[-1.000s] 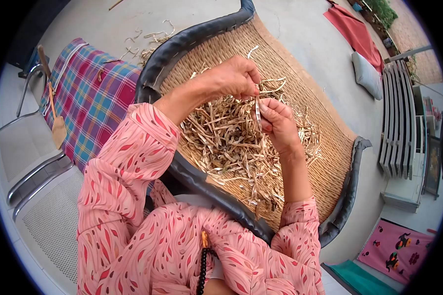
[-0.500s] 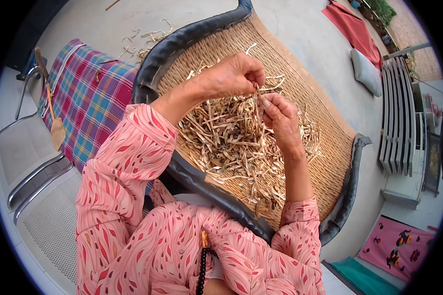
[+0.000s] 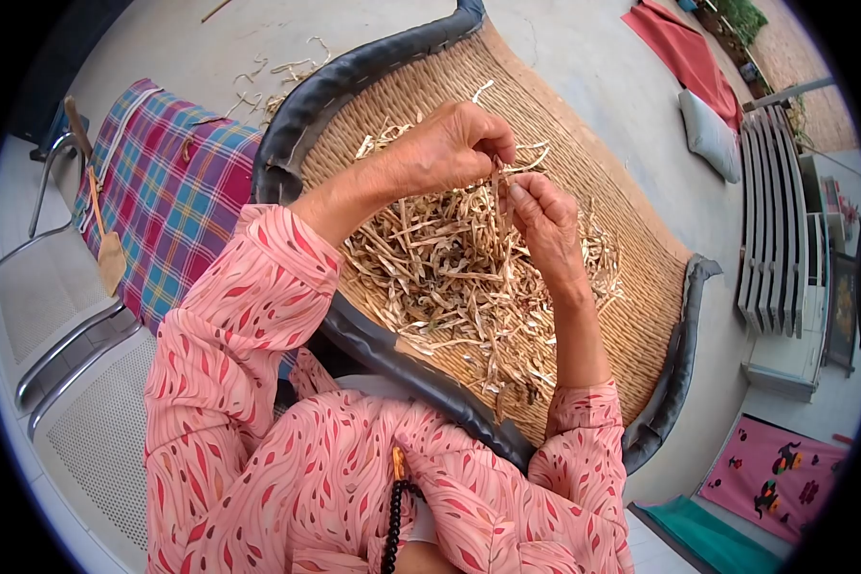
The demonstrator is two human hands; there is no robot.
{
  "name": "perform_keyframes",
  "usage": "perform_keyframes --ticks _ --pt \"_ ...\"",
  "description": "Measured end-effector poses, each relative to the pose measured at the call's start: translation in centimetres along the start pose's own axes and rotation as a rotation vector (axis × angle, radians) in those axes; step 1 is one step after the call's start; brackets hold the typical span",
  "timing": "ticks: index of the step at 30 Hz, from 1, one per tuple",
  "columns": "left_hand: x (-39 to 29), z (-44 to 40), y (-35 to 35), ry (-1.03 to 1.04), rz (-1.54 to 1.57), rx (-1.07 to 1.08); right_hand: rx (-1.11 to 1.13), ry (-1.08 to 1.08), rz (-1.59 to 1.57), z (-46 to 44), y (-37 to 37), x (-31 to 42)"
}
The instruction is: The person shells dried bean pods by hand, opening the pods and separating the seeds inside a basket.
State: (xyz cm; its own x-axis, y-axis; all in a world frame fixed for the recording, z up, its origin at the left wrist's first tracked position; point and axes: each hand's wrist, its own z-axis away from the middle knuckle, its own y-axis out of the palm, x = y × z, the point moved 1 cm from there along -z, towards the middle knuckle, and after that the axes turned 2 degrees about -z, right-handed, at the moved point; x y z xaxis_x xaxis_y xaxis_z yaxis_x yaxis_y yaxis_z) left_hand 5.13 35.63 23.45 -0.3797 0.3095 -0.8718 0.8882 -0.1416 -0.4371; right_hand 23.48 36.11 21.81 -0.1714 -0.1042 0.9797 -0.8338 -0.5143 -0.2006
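My left hand (image 3: 452,145) is closed in a pinch on the upper end of a thin dried pod (image 3: 500,191). Just to its right and slightly lower, my right hand (image 3: 547,218) pinches the same pod between thumb and fingers. Beneath both hands lies a heap of dry, straw-coloured pods (image 3: 440,258), many of them split and curled. The heap rests on a large woven winnowing tray (image 3: 631,258) with a raised black rim, close in front of my body.
Loose pod strips (image 3: 292,69) lie on the floor beyond the tray. To the left are a checked cloth (image 3: 187,172), metal chairs (image 3: 100,421) and a wooden-handled paddle (image 3: 111,258). A grey cushion (image 3: 708,136) and stacked slatted panels (image 3: 773,220) are at the right.
Both hands stay almost in place over the heap, still pinching. The right hand has risen slightly, nearer the left. The view has shifted a little.
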Motion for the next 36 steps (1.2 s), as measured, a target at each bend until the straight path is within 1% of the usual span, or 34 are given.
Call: perform_keyframes --ticks 4,10,13,16,19,22,23,26,27,30,31,34,35,36 --pt "0.0 -0.1 0.2 0.054 -0.073 -0.035 -0.004 -0.012 -0.007 0.0 -0.1 0.1" --pt "-0.9 0.1 0.1 0.079 -0.100 -0.047 -0.005 -0.011 0.040 -0.2 -0.4 0.2" --pt "-0.6 0.0 0.2 0.080 -0.113 -0.067 -0.007 -0.037 0.064 -0.2 -0.5 0.3" --pt "-0.8 0.0 0.1 0.012 -0.160 -0.052 -0.004 -0.018 0.030 -0.3 -0.5 0.5" --pt "-0.2 -0.1 0.2 -0.081 0.062 -0.012 0.006 0.024 -0.066 -0.3 -0.5 1.0" --pt "-0.4 0.0 0.0 -0.179 0.387 -0.006 -0.021 0.071 -0.200 -0.3 -0.6 1.6" --pt "-0.5 0.2 -0.1 -0.200 0.439 0.013 -0.037 0.090 -0.249 -0.4 -0.5 1.7" --pt "-0.3 0.2 0.7 -0.159 0.587 -0.007 -0.058 0.072 -0.294 -0.9 0.0 2.0" --pt "-0.4 0.2 0.9 -0.200 0.604 -0.003 -0.058 0.043 -0.319 -0.9 0.5 2.3" --pt "0.3 0.2 0.5 -0.288 0.618 -0.042 -0.048 0.001 -0.235 -1.2 1.2 2.4" --pt "0.3 0.1 0.7 -0.271 0.716 -0.100 -0.067 -0.011 -0.236 -1.3 1.5 2.6" --pt "-0.2 0.2 -0.1 -0.306 0.870 -0.332 -0.170 -0.003 -0.194 -1.6 1.3 2.4" --pt "-0.3 0.1 -0.5 -0.309 0.869 -0.426 -0.182 0.007 -0.080 -1.6 0.9 1.9" --pt "-0.1 0.0 -1.1 -0.314 0.910 -0.464 -0.165 -0.011 0.054 -1.7 0.6 0.8"
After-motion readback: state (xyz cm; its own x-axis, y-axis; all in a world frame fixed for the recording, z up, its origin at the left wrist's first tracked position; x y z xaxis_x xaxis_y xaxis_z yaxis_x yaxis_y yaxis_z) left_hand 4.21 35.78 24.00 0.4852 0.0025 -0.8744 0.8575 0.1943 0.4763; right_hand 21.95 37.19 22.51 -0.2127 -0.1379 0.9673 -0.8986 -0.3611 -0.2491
